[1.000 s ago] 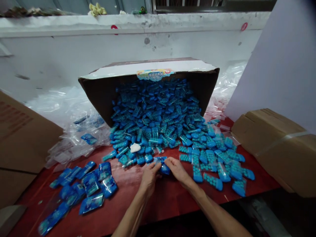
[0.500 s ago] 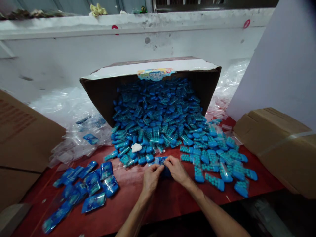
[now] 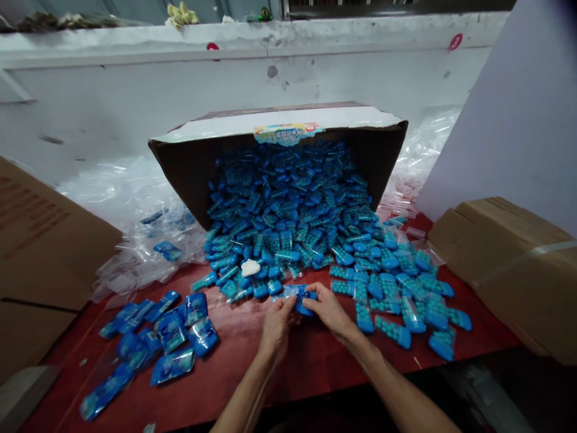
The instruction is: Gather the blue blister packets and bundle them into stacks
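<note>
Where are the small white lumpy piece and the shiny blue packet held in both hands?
Small white lumpy piece (image 3: 250, 268): head view, on its middle.
Shiny blue packet (image 3: 298, 292): head view, on its exposed part.

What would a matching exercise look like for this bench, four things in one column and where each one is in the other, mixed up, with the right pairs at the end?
Things:
1. Blue packet
2. White piece
3. Open carton
4. Yellow bundle

Places:
A. On the ledge along the wall
B. In the grip of the left hand and right hand
C. Behind the hands, with blue containers spilling from its mouth
D. Lying on the near part of the spilled pile

Pairs: 1-B, 2-D, 3-C, 4-A
</note>
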`<state>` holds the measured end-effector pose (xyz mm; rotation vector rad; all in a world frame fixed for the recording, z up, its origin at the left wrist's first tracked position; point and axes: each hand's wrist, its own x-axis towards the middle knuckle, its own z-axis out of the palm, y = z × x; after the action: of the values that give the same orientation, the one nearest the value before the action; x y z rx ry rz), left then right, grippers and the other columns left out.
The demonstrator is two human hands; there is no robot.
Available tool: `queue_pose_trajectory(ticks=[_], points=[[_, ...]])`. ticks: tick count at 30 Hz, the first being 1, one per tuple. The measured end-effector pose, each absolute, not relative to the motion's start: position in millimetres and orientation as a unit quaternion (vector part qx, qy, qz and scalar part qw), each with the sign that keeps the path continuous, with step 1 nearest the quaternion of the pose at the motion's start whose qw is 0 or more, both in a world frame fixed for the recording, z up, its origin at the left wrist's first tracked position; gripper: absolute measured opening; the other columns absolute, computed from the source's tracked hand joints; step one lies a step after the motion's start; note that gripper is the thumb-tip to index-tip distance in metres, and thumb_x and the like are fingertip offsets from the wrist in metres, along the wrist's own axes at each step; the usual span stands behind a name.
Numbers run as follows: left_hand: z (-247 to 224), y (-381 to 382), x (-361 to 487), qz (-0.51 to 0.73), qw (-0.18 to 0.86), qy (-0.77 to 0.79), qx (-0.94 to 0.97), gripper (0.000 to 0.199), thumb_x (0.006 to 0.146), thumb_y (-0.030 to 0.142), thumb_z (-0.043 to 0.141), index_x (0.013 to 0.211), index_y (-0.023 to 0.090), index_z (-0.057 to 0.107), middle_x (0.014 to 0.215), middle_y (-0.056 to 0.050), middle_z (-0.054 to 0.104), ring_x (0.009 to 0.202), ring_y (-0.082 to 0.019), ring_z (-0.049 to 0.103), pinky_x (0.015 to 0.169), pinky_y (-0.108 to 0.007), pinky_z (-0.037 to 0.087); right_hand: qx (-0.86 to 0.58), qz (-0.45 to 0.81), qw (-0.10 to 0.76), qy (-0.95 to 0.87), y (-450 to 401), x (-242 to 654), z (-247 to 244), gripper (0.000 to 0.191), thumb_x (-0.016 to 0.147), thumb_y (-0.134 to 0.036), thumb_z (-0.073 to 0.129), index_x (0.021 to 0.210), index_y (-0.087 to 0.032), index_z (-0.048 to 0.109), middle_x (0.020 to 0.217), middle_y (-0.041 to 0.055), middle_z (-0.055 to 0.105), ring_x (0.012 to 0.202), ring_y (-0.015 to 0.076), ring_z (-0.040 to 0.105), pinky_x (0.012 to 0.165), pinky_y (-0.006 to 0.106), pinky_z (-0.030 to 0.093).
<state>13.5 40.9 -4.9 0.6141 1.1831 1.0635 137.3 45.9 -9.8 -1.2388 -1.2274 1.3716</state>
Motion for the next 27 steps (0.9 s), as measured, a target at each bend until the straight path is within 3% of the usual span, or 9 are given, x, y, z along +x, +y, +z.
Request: queue_pose_trajectory(ticks=[7,11,15,22,27], points=[[-1,37,11,0.465,0.68,0.508,0.251,0.029,0.057,0.033,0.068,0.053,0.014,0.046,0.044,0.003,0.052,0.044,-0.009,0.052,0.044,-0.02,0.037,-0.508,0.544,0.524,-0.413,49,134,-20,0.047,0.068,-0.02,0.053,0.112,-0.017,0.038,0.058,-0.0072,0.047,0.05,0.0079,0.043,0.05,0.021,0.035],[0,39,10,0.448,0.685,0.51,0.265,0.026,0.059,0.034,0.066,0.071,0.013,0.057,0.058,0.0,0.059,0.05,-0.01,0.054,0.046,-0.02,0.039,-0.482,0.547,0.547,-0.411,50,131,-20,0.056,0.064,-0.013,0.053,0.117,-0.019,0.035,0.063,-0.0063,0.05,0.056,0.0088,0.047,0.054,0.021,0.037],[-3,43,4,0.435,0.673,0.52,0.296,0.031,0.059,0.035,0.066,0.081,0.013,0.062,0.068,-0.003,0.062,0.058,-0.012,0.056,0.048,-0.02,0.039,-0.442,0.599,0.519,-0.42,48,137,-15,0.066,0.06,-0.008,0.053,0.121,-0.02,0.03,0.07,-0.005,0.056,0.061,0.0098,0.051,0.056,0.021,0.038],[-5,46,4,0.476,0.633,0.544,0.277,0.023,0.054,0.032,0.069,0.06,0.012,0.061,0.054,0.0,0.058,0.051,-0.01,0.052,0.052,-0.023,0.04,-0.467,0.591,0.491,-0.437,43,138,-13,0.059,0.064,-0.016,0.057,0.118,-0.019,0.034,0.06,-0.0071,0.052,0.051,0.008,0.045,0.05,0.02,0.034],[9,44,14,0.523,0.666,0.492,0.202,0.023,0.058,0.034,0.067,0.062,0.013,0.059,0.056,0.001,0.058,0.05,-0.009,0.051,0.049,-0.021,0.039,-0.473,0.565,0.524,-0.427,42,129,-20,0.053,0.067,-0.02,0.056,0.116,-0.017,0.037,0.058,-0.0067,0.048,0.053,0.0083,0.044,0.051,0.021,0.034]])
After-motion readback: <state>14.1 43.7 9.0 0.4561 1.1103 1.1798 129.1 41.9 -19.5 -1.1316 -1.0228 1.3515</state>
